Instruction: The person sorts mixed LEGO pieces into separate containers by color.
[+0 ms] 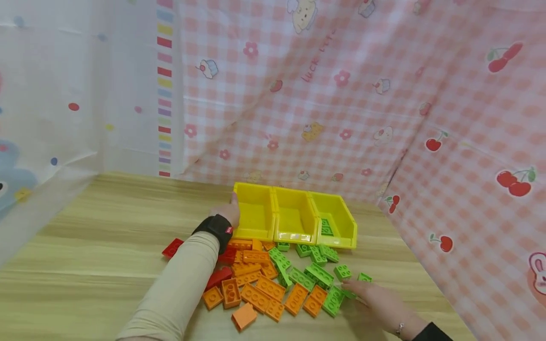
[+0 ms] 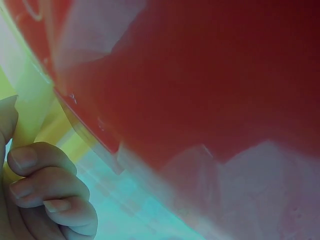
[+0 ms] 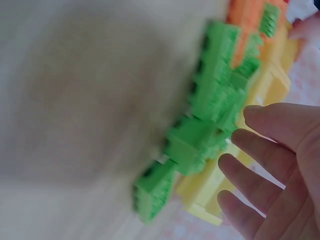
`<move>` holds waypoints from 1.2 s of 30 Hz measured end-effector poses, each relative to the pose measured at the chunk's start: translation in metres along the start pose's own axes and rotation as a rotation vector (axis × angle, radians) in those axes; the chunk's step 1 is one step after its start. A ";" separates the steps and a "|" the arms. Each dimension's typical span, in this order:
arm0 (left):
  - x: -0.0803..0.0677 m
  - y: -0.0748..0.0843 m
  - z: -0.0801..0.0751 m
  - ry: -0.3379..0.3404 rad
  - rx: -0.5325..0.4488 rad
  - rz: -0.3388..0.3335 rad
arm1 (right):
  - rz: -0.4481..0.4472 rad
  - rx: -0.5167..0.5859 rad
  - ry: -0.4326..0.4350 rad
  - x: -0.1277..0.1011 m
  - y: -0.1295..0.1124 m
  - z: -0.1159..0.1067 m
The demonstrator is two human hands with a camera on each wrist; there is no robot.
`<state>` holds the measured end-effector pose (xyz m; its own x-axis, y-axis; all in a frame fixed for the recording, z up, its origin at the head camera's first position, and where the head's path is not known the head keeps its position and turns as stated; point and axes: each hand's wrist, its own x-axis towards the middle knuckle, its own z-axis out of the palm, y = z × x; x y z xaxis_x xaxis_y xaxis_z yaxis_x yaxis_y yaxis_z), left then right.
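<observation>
Three joined yellow bins (image 1: pixel 274 232) stand near the back wall. My left hand (image 1: pixel 227 211) grips the left bin's side wall, thumb up along its edge; in the left wrist view its curled fingers (image 2: pixel 55 185) lie against the yellow plastic. A large red surface (image 2: pixel 200 75) fills much of that view. My right hand (image 1: pixel 379 303) is beside the green bricks (image 1: pixel 319 274) on the table, fingertips close to them. In the right wrist view its fingers (image 3: pixel 255 180) are spread and loosely bent, with nothing held. Green bricks (image 1: pixel 326 227) lie in the right bin.
Orange bricks (image 1: pixel 254 297) lie in front of the bins, left of the green ones. Red bricks (image 1: pixel 172 248) lie farther left, partly hidden by my left sleeve. Patterned cloth (image 1: pixel 298 94) hangs behind the wooden table (image 1: pixel 106 227) and along its sides.
</observation>
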<state>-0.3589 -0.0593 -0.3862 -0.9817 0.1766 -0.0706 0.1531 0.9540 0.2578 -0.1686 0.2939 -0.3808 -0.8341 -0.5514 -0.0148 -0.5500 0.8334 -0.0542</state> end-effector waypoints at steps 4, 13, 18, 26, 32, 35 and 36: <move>0.002 -0.001 0.001 0.006 -0.002 -0.011 | -0.033 -0.030 -0.045 -0.005 -0.005 0.011; 0.007 -0.002 0.006 0.027 -0.004 -0.012 | -0.070 -0.003 -0.042 -0.005 -0.012 0.020; 0.005 -0.001 0.004 0.027 0.000 -0.012 | -0.053 0.007 -0.048 -0.003 -0.013 0.022; 0.003 -0.001 0.002 0.033 0.011 -0.010 | -0.048 0.015 -0.043 0.000 -0.014 0.023; 0.004 0.000 0.001 0.020 0.005 -0.020 | -0.050 0.043 -0.041 0.002 -0.015 0.023; 0.003 0.001 0.001 0.010 0.010 -0.019 | -0.054 0.061 -0.041 0.002 -0.015 0.021; 0.002 0.001 0.000 0.007 0.011 -0.017 | -0.054 0.064 -0.044 0.002 -0.015 0.021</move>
<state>-0.3610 -0.0580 -0.3865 -0.9850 0.1586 -0.0683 0.1374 0.9594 0.2462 -0.1612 0.2796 -0.4006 -0.7999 -0.5977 -0.0536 -0.5891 0.7992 -0.1196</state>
